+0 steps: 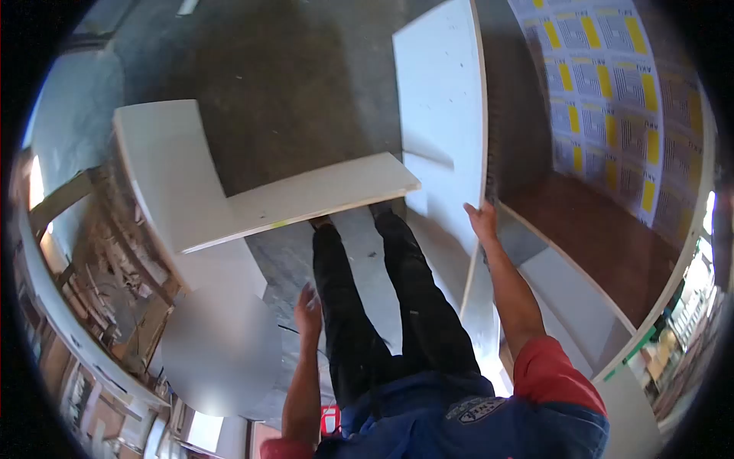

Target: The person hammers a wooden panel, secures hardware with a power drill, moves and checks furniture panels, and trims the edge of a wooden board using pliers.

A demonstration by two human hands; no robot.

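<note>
My right hand (pixel 482 222) is at the edge of a tall white panel (pixel 440 84), with the thumb over its near face and the other fingers mostly hidden behind the edge. My left hand (pixel 308 312) hangs beside my left leg, apart from the panels; its fingers are small and smeared, and I cannot make out whether anything is in them. Ahead of my feet, a white crosspiece board (pixel 321 191) runs between the tall panel and another white panel (pixel 164 161) on the left.
To the right stands a cabinet carcass with a brown inner panel (pixel 604 245) and a printed sheet (pixel 604 84) with yellow marks. Wood scraps (pixel 99 298) are piled at the left. A blurred round patch (pixel 222 352) covers the lower left. Grey concrete floor (pixel 283 84) lies beyond the boards.
</note>
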